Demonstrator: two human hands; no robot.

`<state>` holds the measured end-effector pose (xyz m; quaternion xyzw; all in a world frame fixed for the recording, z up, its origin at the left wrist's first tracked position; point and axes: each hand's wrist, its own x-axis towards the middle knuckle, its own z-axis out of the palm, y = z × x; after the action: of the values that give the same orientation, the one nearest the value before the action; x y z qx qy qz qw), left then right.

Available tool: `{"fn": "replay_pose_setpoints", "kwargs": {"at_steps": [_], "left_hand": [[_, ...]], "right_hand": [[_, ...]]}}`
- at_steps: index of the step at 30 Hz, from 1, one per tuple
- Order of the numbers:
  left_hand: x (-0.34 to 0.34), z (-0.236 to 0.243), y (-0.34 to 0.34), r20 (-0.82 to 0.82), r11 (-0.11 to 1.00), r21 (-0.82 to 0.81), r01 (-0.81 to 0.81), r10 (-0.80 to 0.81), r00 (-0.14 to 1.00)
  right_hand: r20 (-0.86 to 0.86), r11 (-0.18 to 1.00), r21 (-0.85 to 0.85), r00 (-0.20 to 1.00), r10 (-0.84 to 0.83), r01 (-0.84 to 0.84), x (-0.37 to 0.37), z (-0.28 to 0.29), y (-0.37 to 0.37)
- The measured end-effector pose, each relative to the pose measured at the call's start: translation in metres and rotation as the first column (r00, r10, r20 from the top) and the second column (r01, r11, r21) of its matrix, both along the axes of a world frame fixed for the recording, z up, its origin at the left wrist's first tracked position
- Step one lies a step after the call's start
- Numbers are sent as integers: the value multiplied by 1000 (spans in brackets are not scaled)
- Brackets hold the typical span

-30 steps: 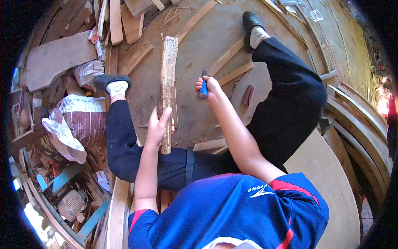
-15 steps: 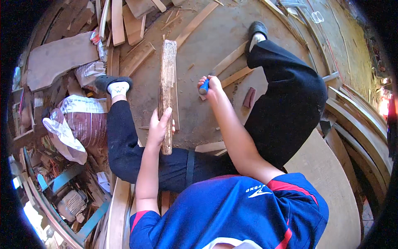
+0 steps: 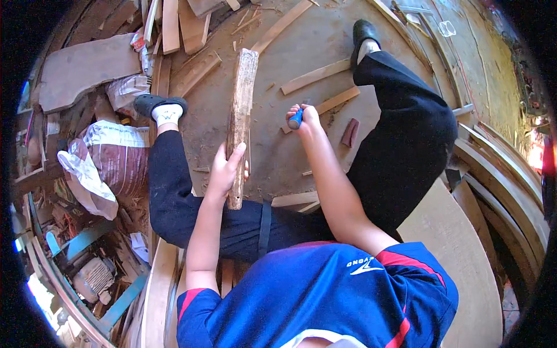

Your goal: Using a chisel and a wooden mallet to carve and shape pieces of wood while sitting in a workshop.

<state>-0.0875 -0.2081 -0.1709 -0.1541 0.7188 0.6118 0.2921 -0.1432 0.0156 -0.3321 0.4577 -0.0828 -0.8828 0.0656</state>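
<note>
Worn on the head, at left of a side-by-side pair; wide fisheye, upright, unmirrored. Looks steeply down and forward over the blue shirt (image 3: 290, 290), nearest at the lower edge. Centred close to left grip (image 3: 225, 169) and right grip (image 3: 306, 118), seen from well above. Reaches past left clog (image 3: 145, 105) and right clog (image 3: 364, 33) to wood-strewn floor (image 3: 329, 43). Dark at the corners.
</note>
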Motion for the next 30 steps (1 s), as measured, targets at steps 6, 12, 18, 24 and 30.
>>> {"fn": "replay_pose_setpoints", "kwargs": {"at_steps": [6,12,18,24,30], "left_hand": [[-4,-10,0,-8,999,32,31,-31,1000],[-4,-12,-1,10,1000,-6,12,-12,1000],[-3,-13,-1,-23,1000,-9,4,-4,1000],[-5,-17,-3,21,998,-46,-29,30,999],[-11,-28,-11,58,997,-26,-75,76,995]], "right_hand": [[51,1000,13,999,-1,0,-9,-8,-5],[13,1000,-8,1000,9,-9,-10,-16,-3],[23,997,-22,997,70,-70,-13,-17,-5],[-137,975,-117,976,170,-187,-43,-12,-11],[-165,973,-131,972,168,-190,-77,-25,-20]]}}
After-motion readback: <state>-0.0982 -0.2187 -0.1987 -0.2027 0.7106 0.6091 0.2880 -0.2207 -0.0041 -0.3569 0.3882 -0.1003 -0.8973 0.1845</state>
